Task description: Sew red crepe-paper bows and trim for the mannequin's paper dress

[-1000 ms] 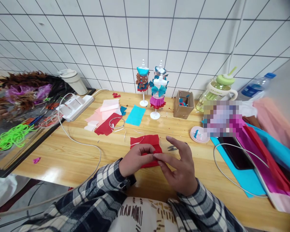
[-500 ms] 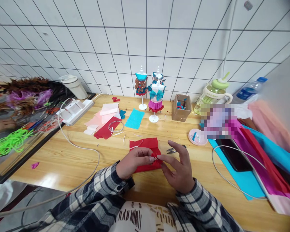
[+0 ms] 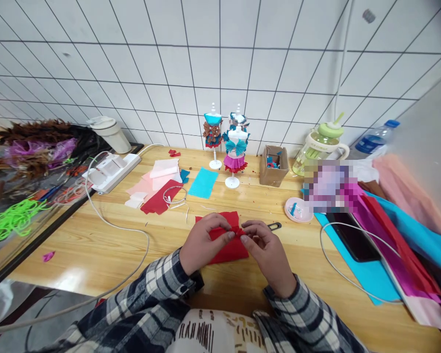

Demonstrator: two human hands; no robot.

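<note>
A small gathered piece of red fabric [image 3: 237,231] is pinched between my two hands. My left hand [image 3: 205,241] grips its left side between thumb and fingers. From the right, my right hand [image 3: 270,252] pinches the same piece, its fingers curled. Beneath them a larger red cloth [image 3: 231,254] lies flat on the table, partly covered by my hands. Small thread snips [image 3: 275,226] lie just beyond my right hand, mostly hidden by it, with one dark end showing.
Mini dress forms [image 3: 232,182] in ruffled fabric stand near the wall, beside a cardboard box [image 3: 274,172]. A pink dish [image 3: 298,210], a phone [image 3: 354,240] and fabric strips lie right. Blue cloth [image 3: 203,183], a wire ring [image 3: 175,195] and a power strip [image 3: 112,175] are left. A cable [image 3: 148,245] crosses the table.
My right hand's fingers, partly stretched out before, have curled in and now pinch the red piece, covering more of the snips. The view has shifted slightly.
</note>
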